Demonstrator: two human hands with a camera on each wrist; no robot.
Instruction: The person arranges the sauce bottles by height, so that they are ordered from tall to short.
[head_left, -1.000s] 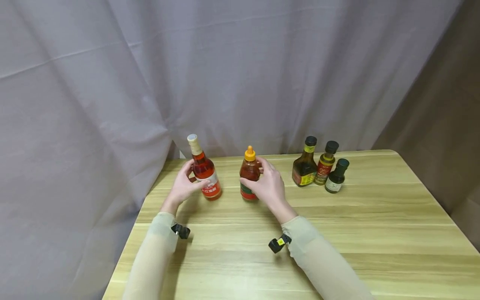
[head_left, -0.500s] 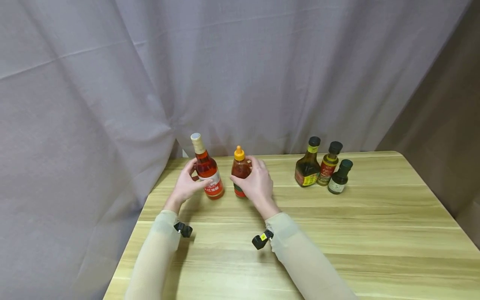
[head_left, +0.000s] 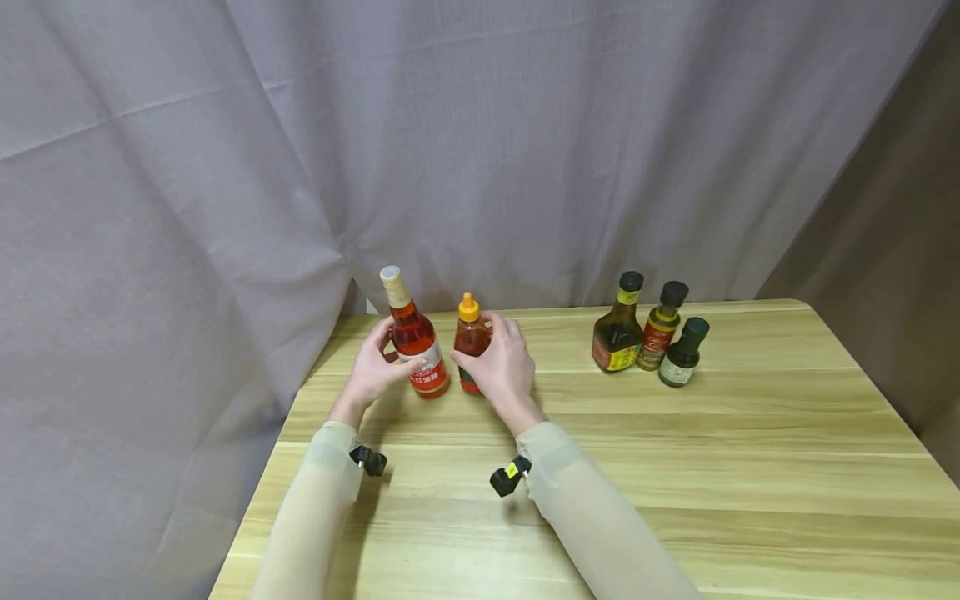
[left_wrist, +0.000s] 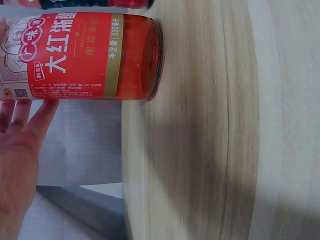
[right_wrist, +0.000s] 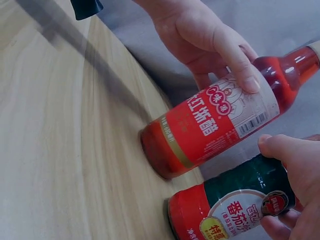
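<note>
My left hand grips a tall glass bottle of red vinegar with a cream-coloured neck wrap, thumb in front and fingers round the far side. Close to its right stands a smaller ketchup bottle with an orange nozzle cap. My right hand holds that one round its upper body, thumb at the front. Both bottles are upright near the table's back edge. In the right wrist view, the green and red ketchup label shows beside the red vinegar label, with a narrow gap between the bottles.
Three dark-capped bottles stand together at the back right: a square-shouldered sauce bottle, a slim red-labelled one and a short green-capped one. Behind the wooden table hangs a grey curtain.
My right hand has brought the ketchup bottle leftward, closer to the vinegar bottle. The left hand keeps its grip and has hardly moved; the view has shifted slightly.
</note>
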